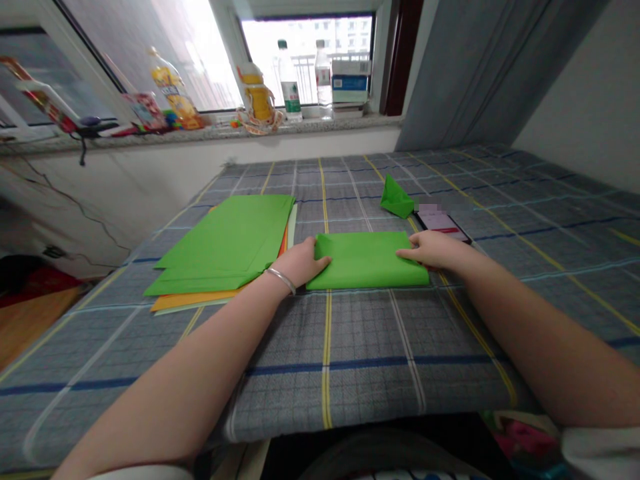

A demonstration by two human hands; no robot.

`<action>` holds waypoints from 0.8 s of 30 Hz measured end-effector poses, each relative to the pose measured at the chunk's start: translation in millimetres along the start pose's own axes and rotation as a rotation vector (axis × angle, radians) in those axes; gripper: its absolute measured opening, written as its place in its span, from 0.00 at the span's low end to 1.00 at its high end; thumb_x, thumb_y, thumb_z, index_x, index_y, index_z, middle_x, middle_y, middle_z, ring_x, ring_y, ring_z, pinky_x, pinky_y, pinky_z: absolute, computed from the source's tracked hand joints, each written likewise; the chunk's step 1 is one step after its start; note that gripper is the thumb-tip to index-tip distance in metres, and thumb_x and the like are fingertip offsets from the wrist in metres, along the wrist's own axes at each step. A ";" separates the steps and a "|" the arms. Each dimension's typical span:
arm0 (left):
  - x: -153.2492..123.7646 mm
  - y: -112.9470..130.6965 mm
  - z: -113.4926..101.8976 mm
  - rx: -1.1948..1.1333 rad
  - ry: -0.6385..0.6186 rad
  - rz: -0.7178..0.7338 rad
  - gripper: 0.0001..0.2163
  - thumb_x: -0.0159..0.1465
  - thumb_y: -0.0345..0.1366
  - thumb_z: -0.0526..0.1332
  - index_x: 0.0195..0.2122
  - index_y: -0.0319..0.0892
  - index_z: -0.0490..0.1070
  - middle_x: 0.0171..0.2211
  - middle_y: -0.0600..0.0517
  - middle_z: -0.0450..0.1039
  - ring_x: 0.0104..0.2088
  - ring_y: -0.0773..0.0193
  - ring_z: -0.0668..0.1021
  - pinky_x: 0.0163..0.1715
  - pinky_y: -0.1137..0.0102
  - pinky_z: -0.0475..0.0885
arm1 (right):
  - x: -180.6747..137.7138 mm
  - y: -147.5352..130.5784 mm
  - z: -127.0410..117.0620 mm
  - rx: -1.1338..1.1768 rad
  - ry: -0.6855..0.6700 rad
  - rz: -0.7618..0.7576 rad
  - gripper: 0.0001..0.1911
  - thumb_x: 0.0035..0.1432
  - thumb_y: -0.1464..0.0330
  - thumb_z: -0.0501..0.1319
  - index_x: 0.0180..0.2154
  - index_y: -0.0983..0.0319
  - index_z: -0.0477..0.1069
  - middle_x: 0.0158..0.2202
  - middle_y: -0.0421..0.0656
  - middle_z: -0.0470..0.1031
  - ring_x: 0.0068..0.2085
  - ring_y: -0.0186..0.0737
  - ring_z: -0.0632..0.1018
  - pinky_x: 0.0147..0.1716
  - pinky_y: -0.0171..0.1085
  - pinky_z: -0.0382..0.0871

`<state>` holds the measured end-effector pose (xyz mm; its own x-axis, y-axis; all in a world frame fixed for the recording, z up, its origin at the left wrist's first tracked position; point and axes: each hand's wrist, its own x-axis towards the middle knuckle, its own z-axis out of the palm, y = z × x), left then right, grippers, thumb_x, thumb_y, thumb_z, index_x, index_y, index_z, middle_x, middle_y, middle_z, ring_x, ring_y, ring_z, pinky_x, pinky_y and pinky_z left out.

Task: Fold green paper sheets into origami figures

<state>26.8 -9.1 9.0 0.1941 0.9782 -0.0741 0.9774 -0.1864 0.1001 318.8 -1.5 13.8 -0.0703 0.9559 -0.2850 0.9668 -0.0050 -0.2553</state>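
Observation:
A folded green paper sheet (367, 261) lies flat on the grey plaid cloth (350, 373), with my left hand (300, 262) on its left end and my right hand (435, 250) on its right end. Both hands rest flat, fingers on the paper, without gripping it. A silver bangle (281, 280) circles my left wrist. Left of the fold sits a stack of green paper sheets (225, 243) over an orange sheet (200, 301). Beyond my right hand stand a small folded green paper boat (397, 200) and a phone (443, 223), its screen partly blurred.
Past the cloth's far edge, a stone windowsill (200, 132) holds a yellow-labelled bottle (175, 90), water bottles (290, 81), and a stack of boxes (350, 83). A grey curtain (465, 73) hangs at the right. A wooden floor (30, 320) shows below the cloth's left edge.

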 end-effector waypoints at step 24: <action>10.8 3.1 12.8 0.108 0.216 -0.008 0.27 0.64 0.47 0.51 0.64 0.51 0.60 0.55 0.43 0.66 0.55 0.46 0.69 0.53 0.57 0.63 | 22.2 5.8 18.9 -0.009 0.413 -0.161 0.33 0.53 0.61 0.66 0.59 0.65 0.66 0.38 0.49 0.79 0.37 0.48 0.78 0.35 0.40 0.69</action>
<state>33.0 -0.3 -4.2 0.1748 0.9745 0.1407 0.9844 -0.1756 -0.0070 318.2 14.1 -11.6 -0.1180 0.9814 0.1514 0.9539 0.1543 -0.2572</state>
